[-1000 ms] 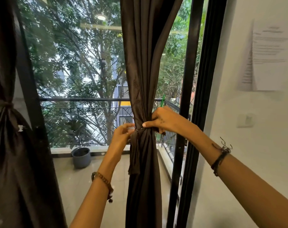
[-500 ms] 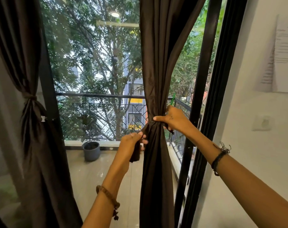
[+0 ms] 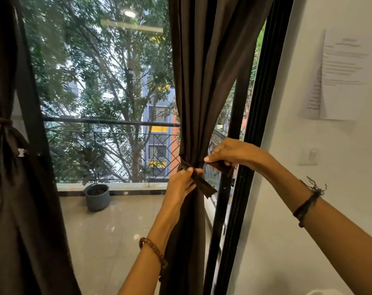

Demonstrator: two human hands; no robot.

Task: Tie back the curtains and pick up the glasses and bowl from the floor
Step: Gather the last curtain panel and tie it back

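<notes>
A dark brown curtain (image 3: 204, 81) hangs in the middle of the glass door, gathered at waist height by a matching tie-back band (image 3: 186, 165). My left hand (image 3: 179, 184) pinches one loose end of the band, which sticks out down and to the right. My right hand (image 3: 234, 154) grips the other end, pulled rightward toward the door frame. A second dark curtain (image 3: 8, 188) on the left edge is cinched with its own tie. No glasses or bowl are in view.
A black door frame (image 3: 255, 145) stands just right of the curtain, with a white wall (image 3: 308, 199), a taped paper sheet (image 3: 342, 75) and a wall switch (image 3: 308, 156) beyond. Outside are a tiled balcony, a railing (image 3: 108, 122) and a grey plant pot (image 3: 97, 196).
My left hand has risen from below the knot to the band itself. My right hand has drawn its end out to the right. The view has shifted slightly.
</notes>
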